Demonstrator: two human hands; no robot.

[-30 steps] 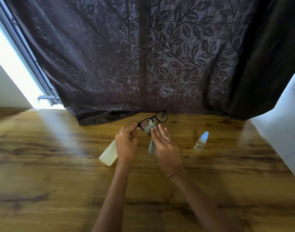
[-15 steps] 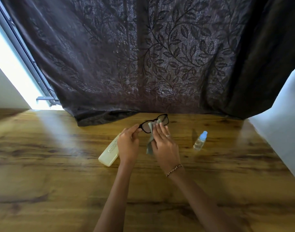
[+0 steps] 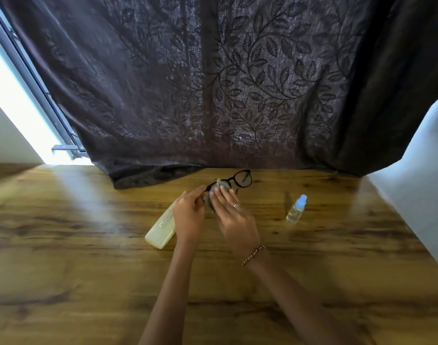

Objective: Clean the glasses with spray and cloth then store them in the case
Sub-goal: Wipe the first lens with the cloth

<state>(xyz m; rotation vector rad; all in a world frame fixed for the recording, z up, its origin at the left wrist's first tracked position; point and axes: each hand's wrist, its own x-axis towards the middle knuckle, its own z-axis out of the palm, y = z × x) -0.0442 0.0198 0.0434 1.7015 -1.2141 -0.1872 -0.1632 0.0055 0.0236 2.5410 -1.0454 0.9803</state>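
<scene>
One pair of black-framed glasses point(image 3: 234, 181) sits just above frame centre, lifted over the wooden table point(image 3: 88, 270). One grey cloth point(image 3: 214, 192) covers its left lens. The left hand point(image 3: 189, 215) pinches the frame's left end; the right hand point(image 3: 234, 220) presses the cloth on. One pale case point(image 3: 160, 231), closed, lies left; one blue-capped spray bottle point(image 3: 296, 209) stands right.

Wooden worktop point(image 3: 88, 270) with dark grain and knots, lit by a bright band at the far left. Lying flat on it, left of middle: a pale yellow case point(image 3: 160, 231), closed, long side pointing away. Standing upright to the right, well apart: a small clear spray bottle point(image 3: 296, 209), blue cap. At the far edge, resting on the wood: hem of a dark leaf-patterned curtain point(image 3: 148, 176).
</scene>
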